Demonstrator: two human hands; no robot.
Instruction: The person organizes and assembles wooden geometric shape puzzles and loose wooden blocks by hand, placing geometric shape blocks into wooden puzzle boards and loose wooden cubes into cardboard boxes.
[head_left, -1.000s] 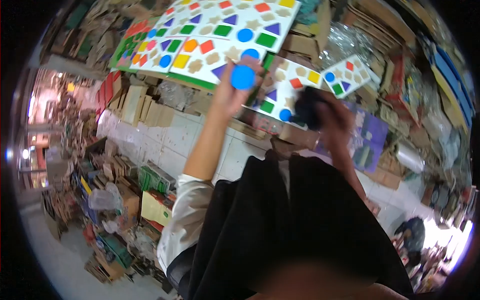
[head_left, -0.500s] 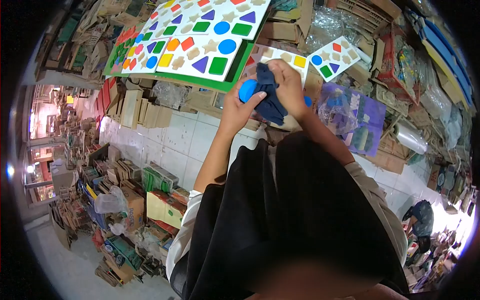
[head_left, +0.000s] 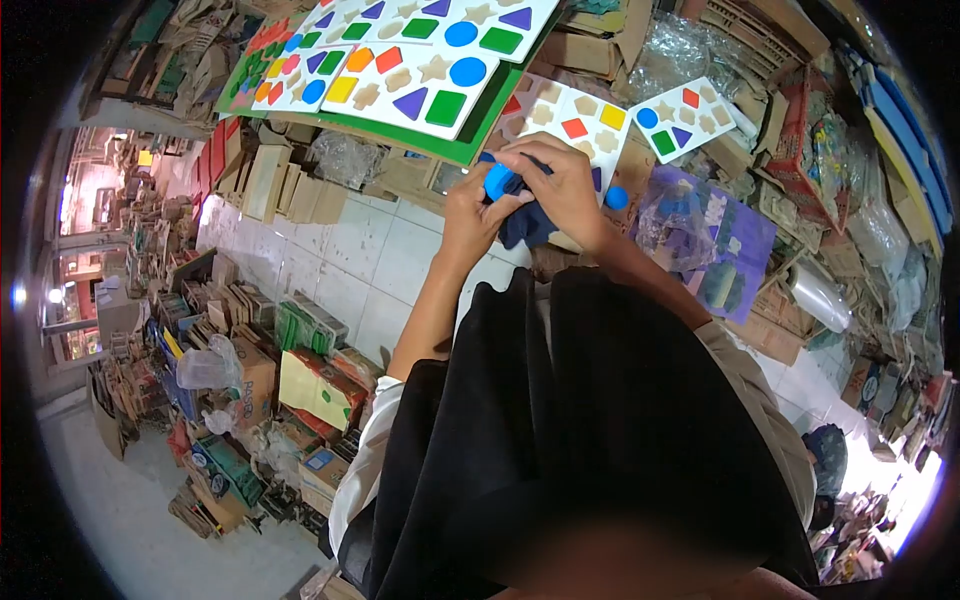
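Observation:
My left hand [head_left: 468, 220] grips a blue round puzzle piece [head_left: 496, 181], with its thumb reaching toward my right hand. A dark navy cloth [head_left: 527, 226] is bunched in my right hand [head_left: 562, 190], pressed against the piece's right side; part of the cloth hangs below the fingers. Just beyond both hands lies a white shape-puzzle board [head_left: 598, 145] with red and yellow pieces and several bare recesses. Another blue round piece [head_left: 617, 197] sits right of my right wrist. At upper left, white puzzle boards [head_left: 420, 75] with coloured shapes rest on a green board [head_left: 462, 150].
A small puzzle board [head_left: 683, 119] lies to the right, near a purple sheet [head_left: 735, 250] partly under clear plastic. A red crate [head_left: 800, 150] stands farther right. Wood pieces and boxes [head_left: 255, 390] crowd the lower left, beside white floor tiles [head_left: 370, 270]. A person [head_left: 826, 465] is at lower right.
My right hand has moved left and over the blue piece, bringing the cloth onto it. The view has shifted slightly, and the second blue round piece shows more fully.

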